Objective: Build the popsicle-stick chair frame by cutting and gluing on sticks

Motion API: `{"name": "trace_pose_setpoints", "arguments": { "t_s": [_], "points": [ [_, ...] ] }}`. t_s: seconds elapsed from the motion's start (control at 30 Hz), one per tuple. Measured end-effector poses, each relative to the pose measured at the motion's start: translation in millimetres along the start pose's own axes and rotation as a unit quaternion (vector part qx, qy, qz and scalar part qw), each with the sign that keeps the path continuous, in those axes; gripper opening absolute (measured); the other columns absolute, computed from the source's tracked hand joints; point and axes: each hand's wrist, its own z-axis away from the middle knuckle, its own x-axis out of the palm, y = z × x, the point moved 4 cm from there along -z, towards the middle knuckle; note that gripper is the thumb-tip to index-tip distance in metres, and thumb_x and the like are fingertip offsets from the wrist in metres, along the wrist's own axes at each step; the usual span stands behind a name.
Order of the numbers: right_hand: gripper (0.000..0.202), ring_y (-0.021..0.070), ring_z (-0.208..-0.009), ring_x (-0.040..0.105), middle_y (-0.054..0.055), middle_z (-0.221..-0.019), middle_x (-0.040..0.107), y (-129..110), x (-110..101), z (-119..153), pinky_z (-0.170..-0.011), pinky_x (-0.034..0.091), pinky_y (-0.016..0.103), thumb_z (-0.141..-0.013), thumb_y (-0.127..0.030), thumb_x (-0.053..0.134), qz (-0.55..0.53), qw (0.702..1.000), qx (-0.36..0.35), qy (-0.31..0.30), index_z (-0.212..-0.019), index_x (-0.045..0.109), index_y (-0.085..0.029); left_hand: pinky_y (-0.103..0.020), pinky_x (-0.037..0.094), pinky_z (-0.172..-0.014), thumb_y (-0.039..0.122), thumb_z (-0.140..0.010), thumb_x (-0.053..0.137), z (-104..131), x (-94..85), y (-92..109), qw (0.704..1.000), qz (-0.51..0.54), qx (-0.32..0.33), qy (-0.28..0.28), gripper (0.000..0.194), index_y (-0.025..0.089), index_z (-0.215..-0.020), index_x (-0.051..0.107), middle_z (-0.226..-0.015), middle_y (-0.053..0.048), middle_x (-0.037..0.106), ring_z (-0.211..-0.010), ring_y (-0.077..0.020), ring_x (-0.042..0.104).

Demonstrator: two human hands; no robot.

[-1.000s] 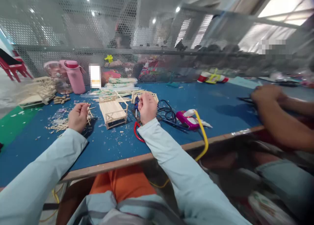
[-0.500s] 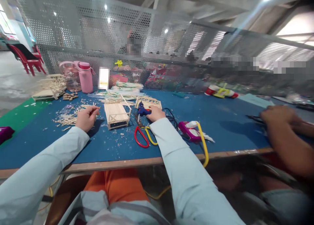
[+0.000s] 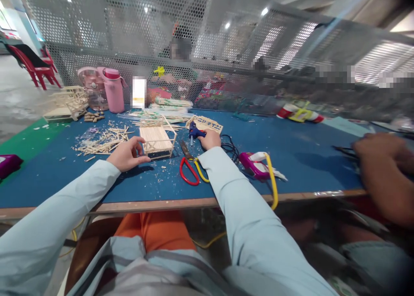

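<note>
My left hand [image 3: 127,154] is at the near left corner of a small bed-like model [image 3: 157,138] built of wooden sticks. Its thumb and fingers are apart, and whether they touch the model I cannot tell. In my right hand [image 3: 211,140] is a blue glue gun [image 3: 196,132], held low over the table to the right of the model. Behind the gun lies a flat stick panel [image 3: 207,123]. Scissors [image 3: 189,172] with one red and one yellow handle lie just in front of it.
Loose stick pieces [image 3: 110,140] are heaped on the left of the blue table [image 3: 129,192]. Bottles [image 3: 114,93] stand behind, near a second stick model [image 3: 66,106]. A purple power socket [image 3: 254,166] with a yellow cable lies right. Another person's arm [image 3: 381,166] reaches in at far right.
My left hand has moved right, from beside the stick pile to the model's near corner, and its fingers have opened. My right hand keeps hold of the glue gun. The view has shifted slightly.
</note>
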Motion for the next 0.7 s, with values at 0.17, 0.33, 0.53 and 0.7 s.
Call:
{"name": "trace_pose_setpoints", "arguments": {
  "t_s": [0.17, 0.33, 0.53, 0.7],
  "points": [
    [0.042, 0.0256, -0.115, 0.055, 0.015, -0.129, 0.054, -14, -28, 16, -0.095, 0.048, 0.043, -0.089, -0.031, 0.057, -0.023, 0.998, -0.014, 0.055, -0.127, 0.052, -0.013, -0.027, 0.043, -0.056, 0.042, -0.07, 0.063, -4, 4.9, -3, 0.999, -0.036, -0.001, 0.015, 0.028, 0.02, -0.086, 0.056, -0.066, 0.001, 0.063, -0.052, -0.0129, 0.052],
    [0.028, 0.0222, -0.088, 0.063, 0.009, -0.096, 0.067, -33, -46, 92, -0.082, 0.05, 0.034, -0.087, -0.032, 0.054, -0.054, 0.991, -0.114, 0.035, -0.109, 0.064, -0.018, -0.028, 0.044, -0.059, 0.04, -0.072, 0.062, -7, -0.1, -13, 0.997, -0.055, -0.008, 0.05, 0.024, 0.02, -0.085, 0.059, -0.069, 0.0, 0.065, -0.054, -0.0137, 0.053],
    [0.029, 0.0214, -0.1, 0.061, 0.011, -0.108, 0.062, -29, -23, 155, -0.09, 0.048, 0.032, -0.085, -0.02, 0.055, -0.068, 0.979, -0.193, -0.008, -0.111, 0.069, -0.021, -0.029, 0.046, -0.061, 0.038, -0.073, 0.063, -9, 0.0, -17, 0.996, -0.055, -0.015, 0.061, 0.023, 0.02, -0.087, 0.061, -0.069, -0.001, 0.066, -0.056, -0.0142, 0.055],
    [0.03, 0.0215, -0.098, 0.063, 0.012, -0.106, 0.065, -12, -21, 132, -0.093, 0.049, 0.034, -0.086, -0.015, 0.053, -0.074, 0.981, -0.181, -0.002, -0.11, 0.071, -0.017, -0.03, 0.047, -0.064, 0.038, -0.072, 0.063, -10, -0.4, -17, 0.996, -0.064, -0.016, 0.064, 0.024, 0.019, -0.088, 0.063, -0.07, -0.002, 0.067, -0.059, -0.0156, 0.056]
  ]
}}
